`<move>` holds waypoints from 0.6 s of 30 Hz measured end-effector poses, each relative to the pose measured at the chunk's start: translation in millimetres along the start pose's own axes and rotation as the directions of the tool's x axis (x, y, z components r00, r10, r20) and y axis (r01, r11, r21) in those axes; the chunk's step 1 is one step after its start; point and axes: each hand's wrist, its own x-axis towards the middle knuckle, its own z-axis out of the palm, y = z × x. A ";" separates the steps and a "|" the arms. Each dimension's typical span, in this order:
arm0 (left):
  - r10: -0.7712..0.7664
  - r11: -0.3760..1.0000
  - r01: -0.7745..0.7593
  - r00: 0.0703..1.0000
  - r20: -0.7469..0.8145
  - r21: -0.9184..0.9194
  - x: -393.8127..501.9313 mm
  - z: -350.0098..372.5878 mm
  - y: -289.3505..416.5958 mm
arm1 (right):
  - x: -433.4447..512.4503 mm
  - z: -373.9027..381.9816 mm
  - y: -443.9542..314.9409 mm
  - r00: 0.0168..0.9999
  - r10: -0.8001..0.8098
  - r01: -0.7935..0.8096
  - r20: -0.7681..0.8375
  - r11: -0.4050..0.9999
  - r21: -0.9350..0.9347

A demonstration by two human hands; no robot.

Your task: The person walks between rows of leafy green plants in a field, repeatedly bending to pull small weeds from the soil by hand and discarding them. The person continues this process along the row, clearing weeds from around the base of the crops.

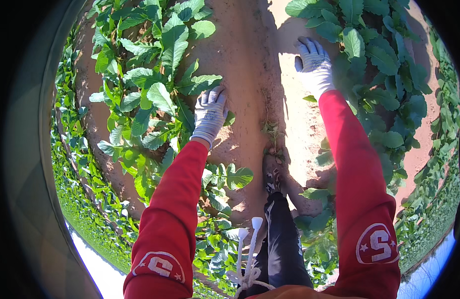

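Observation:
My left hand (210,112), in a pale knitted work glove with grey fingers, is at the right edge of a row of leafy green plants (159,97). Its fingertips are just below a broad toothed leaf (200,84); whether they touch it is unclear. The palm side is hidden, so I cannot see if anything is in it. Farther forward on the right, my right hand (315,65) wears a matching glove. Its thumb stands away from the fingers and it holds nothing visible. This hand is over sandy soil, just left of a second plant row (379,67).
A bare soil furrow (245,71) runs between the rows. My shoe (272,173) is in it, with a small uprooted-looking weed or seedling (273,136) just ahead. White drawstrings (248,250) hang from my clothing. More crop rows (445,93) curve along both sides.

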 end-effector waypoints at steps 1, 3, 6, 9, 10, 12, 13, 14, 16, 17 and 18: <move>-0.018 1.000 0.018 1.000 0.012 0.013 0.2 -2.2 1.9 | 20.2 11.0 13.0 0.999 -0.003 0.007 0.033 0.992 -0.128; -0.053 0.999 0.053 0.998 0.030 -0.008 1.0 -12.5 9.6 | 37.9 26.3 33.9 0.988 0.007 0.031 0.157 0.971 -0.237; -0.021 0.979 0.001 0.995 -0.101 -0.202 8.4 -42.7 14.8 | 37.6 37.9 52.0 0.981 -0.056 0.114 0.188 0.942 -0.314; -0.077 0.929 -0.091 0.900 -0.429 -0.359 28.7 -85.7 -17.4 | 32.7 40.3 55.1 0.982 -0.045 0.081 0.183 0.978 -0.193; -0.224 0.903 -0.012 0.840 -0.494 -0.430 43.1 -97.5 -43.5 | 33.8 39.3 55.2 0.979 -0.015 0.066 0.201 0.966 -0.250; -0.477 0.852 0.169 0.642 -0.601 -0.495 74.1 -116.3 -113.5 | 35.3 36.1 52.4 0.990 -0.069 0.086 0.121 0.987 -0.139; -0.600 0.796 0.354 0.568 -0.563 -0.491 83.6 -120.4 -149.3 | 36.5 33.7 50.7 0.991 -0.102 0.108 0.091 0.992 -0.065; -0.652 0.757 0.526 0.557 -0.516 -0.388 91.5 -122.2 -186.2 | 37.5 31.5 48.6 0.990 -0.082 0.092 0.117 0.992 -0.086; -0.622 0.766 0.626 0.669 -0.406 -0.143 100.2 -117.2 -250.5 | 39.3 27.5 45.1 0.992 -0.072 0.075 0.100 0.997 -0.035; -0.634 0.762 0.646 0.731 -0.254 -0.043 103.7 -112.4 -276.8 | 39.7 26.1 43.3 0.984 0.004 -0.003 0.179 1.000 -0.005; -0.636 0.762 0.647 0.737 -0.228 -0.033 110.1 -105.9 -298.5 | 39.9 24.7 42.8 0.992 -0.025 0.029 0.126 0.999 -0.028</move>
